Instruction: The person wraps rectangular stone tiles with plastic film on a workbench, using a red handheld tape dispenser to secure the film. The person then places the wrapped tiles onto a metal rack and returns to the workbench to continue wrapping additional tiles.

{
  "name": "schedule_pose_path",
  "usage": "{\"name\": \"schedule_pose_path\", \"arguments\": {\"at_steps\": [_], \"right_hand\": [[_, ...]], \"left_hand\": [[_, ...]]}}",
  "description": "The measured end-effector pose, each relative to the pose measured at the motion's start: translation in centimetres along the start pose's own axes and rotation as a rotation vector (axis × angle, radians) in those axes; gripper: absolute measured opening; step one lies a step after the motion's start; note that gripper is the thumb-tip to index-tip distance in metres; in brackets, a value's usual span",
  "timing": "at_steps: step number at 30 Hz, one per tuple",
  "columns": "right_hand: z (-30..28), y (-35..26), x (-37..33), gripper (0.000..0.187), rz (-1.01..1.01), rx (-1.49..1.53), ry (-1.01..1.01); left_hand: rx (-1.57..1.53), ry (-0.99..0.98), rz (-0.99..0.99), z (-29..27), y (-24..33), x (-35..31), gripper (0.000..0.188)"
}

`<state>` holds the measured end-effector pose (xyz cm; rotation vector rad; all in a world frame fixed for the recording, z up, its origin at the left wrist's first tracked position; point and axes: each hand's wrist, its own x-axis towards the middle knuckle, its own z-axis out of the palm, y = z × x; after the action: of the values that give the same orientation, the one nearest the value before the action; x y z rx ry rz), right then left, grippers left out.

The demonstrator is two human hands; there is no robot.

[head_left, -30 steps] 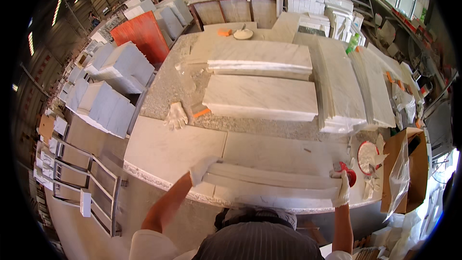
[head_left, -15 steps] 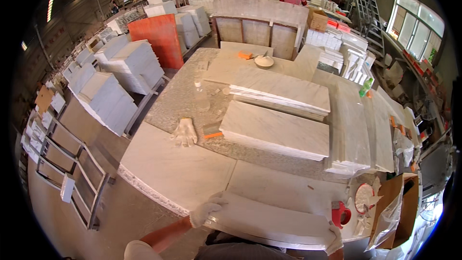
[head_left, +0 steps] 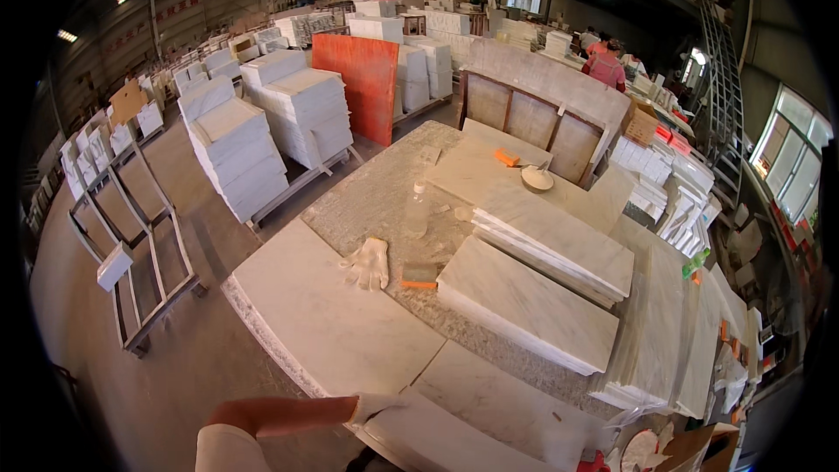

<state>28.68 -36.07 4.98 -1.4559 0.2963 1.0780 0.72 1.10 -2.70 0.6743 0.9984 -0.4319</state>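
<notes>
My left hand (head_left: 374, 407), in a white work glove, grips the left end of a pale marble slab (head_left: 468, 439) at the near side of the worktable. My right hand is out of view; the slab's right end runs down to the lower edge. Beyond the held slab, two flat marble slabs lie edge to edge, a left one (head_left: 336, 323) with a rough outer edge and a right one (head_left: 498, 389). An empty white glove (head_left: 370, 264) rests at the left slab's far edge. Beside it is a grey and orange block (head_left: 419, 276).
Stacked marble slabs (head_left: 533, 301) cover the table's right half. Farther back stand a clear bottle (head_left: 418, 210) and a bowl of white powder (head_left: 537, 178). On the floor to the left are a metal rack (head_left: 181, 249) and marble stacks (head_left: 232, 157). A cardboard box (head_left: 712, 450) is at lower right.
The view has swung left and up, so the table sits farther right and lower. My right hand has left the picture. My left hand stays on the slab's left end.
</notes>
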Motion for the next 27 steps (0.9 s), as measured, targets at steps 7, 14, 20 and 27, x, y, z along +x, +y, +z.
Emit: {"name": "schedule_pose_path", "arguments": {"at_steps": [7,14,20,27], "right_hand": [[-0.3,-2.0,2.3,0.048,0.017,-0.044,-0.042],[-0.7,-1.9,3.4,0.049,0.017,-0.051,-0.092],[-0.4,-2.4,4.1,0.049,-0.004,-0.078,-0.135],[1.4,-2.9,4.5,0.049,-0.024,-0.168,-0.177]], "left_hand": [[0.309,0.129,-0.145,3.7,4.5,-0.6,0.057],[0.285,0.139,-0.110,4.3,3.8,-0.9,0.061],[0.314,0.147,0.012,1.9,2.4,1.4,0.060],[0.281,0.105,-0.022,1.1,1.5,2.5,0.059]]}}
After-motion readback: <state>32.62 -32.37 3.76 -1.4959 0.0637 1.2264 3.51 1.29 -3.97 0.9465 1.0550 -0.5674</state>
